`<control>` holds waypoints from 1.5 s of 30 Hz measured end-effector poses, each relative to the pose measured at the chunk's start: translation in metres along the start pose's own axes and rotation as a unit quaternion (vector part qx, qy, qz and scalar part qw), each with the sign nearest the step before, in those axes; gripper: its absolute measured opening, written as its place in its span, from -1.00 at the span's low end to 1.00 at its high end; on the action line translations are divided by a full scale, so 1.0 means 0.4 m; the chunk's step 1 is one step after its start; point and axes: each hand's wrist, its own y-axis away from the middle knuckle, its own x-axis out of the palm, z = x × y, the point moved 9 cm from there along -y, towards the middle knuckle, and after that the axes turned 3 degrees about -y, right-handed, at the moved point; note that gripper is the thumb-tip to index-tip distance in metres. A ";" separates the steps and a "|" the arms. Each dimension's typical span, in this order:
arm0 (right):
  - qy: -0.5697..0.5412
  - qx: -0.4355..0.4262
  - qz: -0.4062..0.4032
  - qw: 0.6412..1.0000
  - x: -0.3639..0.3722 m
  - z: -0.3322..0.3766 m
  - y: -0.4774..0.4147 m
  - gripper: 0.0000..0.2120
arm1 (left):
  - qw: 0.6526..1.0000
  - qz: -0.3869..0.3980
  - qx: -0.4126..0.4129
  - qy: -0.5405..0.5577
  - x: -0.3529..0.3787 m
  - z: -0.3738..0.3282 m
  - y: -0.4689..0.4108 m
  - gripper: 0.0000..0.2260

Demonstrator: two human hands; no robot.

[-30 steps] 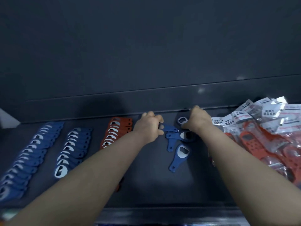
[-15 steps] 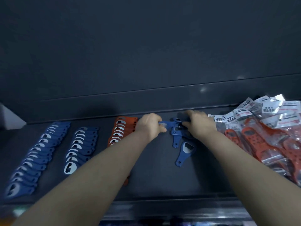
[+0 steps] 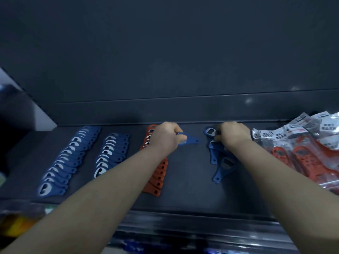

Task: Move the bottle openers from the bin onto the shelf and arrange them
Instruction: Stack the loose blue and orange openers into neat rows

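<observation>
My left hand [image 3: 166, 137] is closed around one blue bottle opener [image 3: 189, 139], held just above the dark shelf [image 3: 185, 191] with its handle pointing right. My right hand [image 3: 232, 135] rests on a loose cluster of blue openers [image 3: 220, 162] at the back of the shelf, its fingers gripping the uppermost ones. Two neat overlapping rows of blue openers [image 3: 67, 160] [image 3: 111, 153] lie to the left. An orange row [image 3: 157, 173] runs partly under my left forearm. The bin is not in view.
A heap of orange openers in clear labelled bags [image 3: 304, 143] fills the shelf's right end. The shelf's back wall [image 3: 165, 110] rises right behind my hands. A metal front lip [image 3: 183, 224] edges the shelf, with blurred goods below.
My left hand has pulled one blue opener leftward out of the cluster, so the hands now stand apart. My right hand stays on the cluster. The camera has shifted slightly.
</observation>
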 end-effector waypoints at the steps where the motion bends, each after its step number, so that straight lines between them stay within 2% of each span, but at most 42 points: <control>1: -0.001 0.001 0.013 1.000 0.002 0.009 -0.004 -0.85 | 1.000 -0.001 -0.005 0.013 -0.005 0.010 0.002 -0.91; 6: -0.097 0.033 0.047 0.994 0.035 0.012 -0.006 -0.83 | 0.996 -0.008 -0.026 0.086 0.005 0.034 0.007 -0.96; 10: -0.190 0.076 0.085 0.975 0.049 -0.013 -0.008 -0.89 | 0.997 -0.013 -0.016 0.077 0.016 0.028 0.019 -0.93; 15: -0.162 0.045 -0.018 0.986 -0.019 0.018 0.019 -0.87 | 0.998 -0.029 -0.006 0.054 -0.033 0.041 0.050 -0.94; 17: -0.175 0.006 -0.029 0.984 -0.028 0.077 0.050 -0.87 | 0.997 -0.043 -0.009 0.064 -0.071 0.078 0.069 -0.97; 19: -0.176 -0.042 -0.018 0.983 -0.015 0.158 0.082 -0.94 | 0.997 -0.052 -0.004 0.061 -0.109 0.135 0.090 -0.91; 23: -0.206 -0.116 0.005 0.972 0.019 0.337 0.156 -0.81 | 0.993 -0.027 -0.044 0.111 -0.185 0.293 0.147 -0.87; 26: -0.231 -0.126 -0.001 0.965 0.025 0.450 0.210 -0.80 | 0.987 -0.010 -0.082 0.139 -0.250 0.411 0.192 -0.88; 29: -0.211 -0.121 -0.025 0.970 0.015 0.531 0.261 -0.81 | 0.980 0.046 -0.092 0.169 -0.279 0.494 0.222 -0.90; 32: -0.206 -0.107 -0.033 0.972 0.013 0.580 0.301 -0.82 | 0.989 0.097 -0.062 0.093 -0.279 0.537 0.233 -0.89; 34: -0.210 -0.099 -0.017 0.973 0.030 0.611 0.324 -0.82 | 0.996 0.090 -0.017 -0.004 -0.283 0.547 0.227 -0.89; 36: -0.208 -0.100 0.012 0.973 0.062 0.648 0.343 -0.80 | 0.996 0.069 0.018 -0.054 -0.290 0.545 0.216 -0.85; 40: -0.164 -0.125 0.054 0.977 0.120 0.728 0.371 -0.72 | 0.992 0.059 0.048 -0.101 -0.307 0.540 0.194 -0.82; 45: -0.107 -0.130 0.027 0.985 0.156 0.790 0.365 -0.67 | 0.994 0.023 0.036 -0.097 -0.334 0.586 0.177 -0.90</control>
